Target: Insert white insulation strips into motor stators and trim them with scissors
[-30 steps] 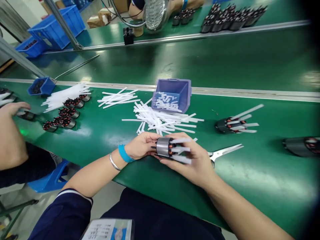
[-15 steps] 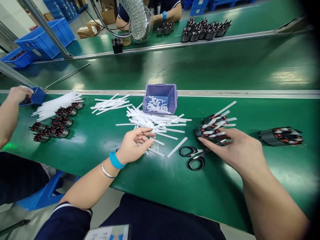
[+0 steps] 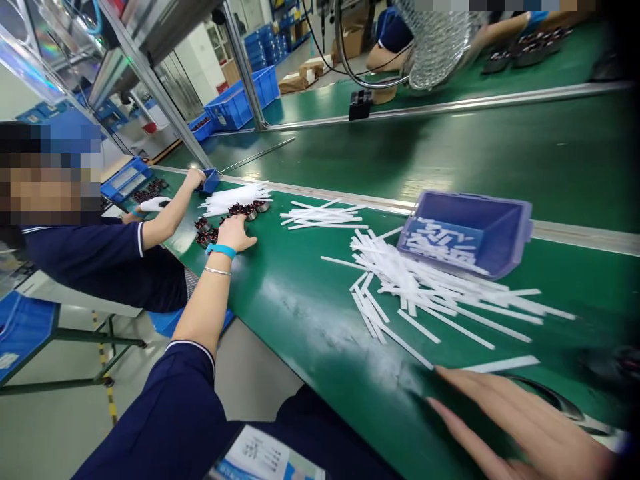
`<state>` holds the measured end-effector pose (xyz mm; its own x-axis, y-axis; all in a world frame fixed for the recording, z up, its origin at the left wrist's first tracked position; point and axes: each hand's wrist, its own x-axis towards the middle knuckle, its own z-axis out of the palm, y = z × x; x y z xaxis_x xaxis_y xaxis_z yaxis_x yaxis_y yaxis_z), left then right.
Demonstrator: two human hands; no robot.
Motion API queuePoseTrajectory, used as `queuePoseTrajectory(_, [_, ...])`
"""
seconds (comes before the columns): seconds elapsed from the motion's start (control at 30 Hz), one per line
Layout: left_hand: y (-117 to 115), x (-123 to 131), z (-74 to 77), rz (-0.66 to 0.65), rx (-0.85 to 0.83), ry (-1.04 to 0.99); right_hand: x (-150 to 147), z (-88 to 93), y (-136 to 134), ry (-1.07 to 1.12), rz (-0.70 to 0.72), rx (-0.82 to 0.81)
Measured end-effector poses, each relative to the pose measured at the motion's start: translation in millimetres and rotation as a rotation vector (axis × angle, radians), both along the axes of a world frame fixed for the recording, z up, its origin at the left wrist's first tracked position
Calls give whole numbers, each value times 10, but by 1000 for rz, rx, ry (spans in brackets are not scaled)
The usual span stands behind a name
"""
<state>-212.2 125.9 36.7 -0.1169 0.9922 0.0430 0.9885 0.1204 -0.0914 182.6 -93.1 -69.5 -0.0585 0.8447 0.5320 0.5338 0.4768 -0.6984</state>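
My left hand (image 3: 236,235) reaches far left, over a group of small motor stators (image 3: 204,227) with black and copper-coloured windings. Its thumb stands apart, and the fingertips are partly hidden among the stators. At the lower right, my right hand (image 3: 525,417) hovers low over the green table with fingers stretched out and nothing visible in them. Beside it lie black-handled scissors (image 3: 560,402), partly covered by the hand, and a single white strip (image 3: 505,364). A loose pile of white strips (image 3: 400,270) spreads between my hands.
A purple bin (image 3: 507,233) holding short white pieces stands behind the pile. Farther left lie more white strips (image 3: 323,215) and a thick white bundle (image 3: 230,197). A co-worker's arm (image 3: 167,213) reaches to a small blue bin (image 3: 213,180). A blurred dark stator (image 3: 607,367) sits far right.
The view has swung left. My left hand has moved from the white strips to the stators on the left. My right hand has let go of the stators with strips and come away from them.
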Motion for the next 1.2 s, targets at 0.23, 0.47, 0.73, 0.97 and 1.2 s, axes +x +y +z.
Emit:
queuePoseTrajectory(0.23, [3,-177,-11,46,9,35,-148,354,124,-484,147,217])
queuePoseTrajectory(0.47, [-2,22,63,-50,-71,10,-137,272,172,-493,30,37])
queuePoseTrajectory(0.73, [-218,472,98,-290,-106,-343,-314,260,490,-560,-204,-204])
queuePoseTrajectory(0.97, [-742,1571,-70,-151,-536,-1946,-203,285,507,-339,-251,-242])
queuePoseTrajectory(1.2, [-1003,2147,-450,-172,-912,-1994,-36,608,297,568,-57,-295])
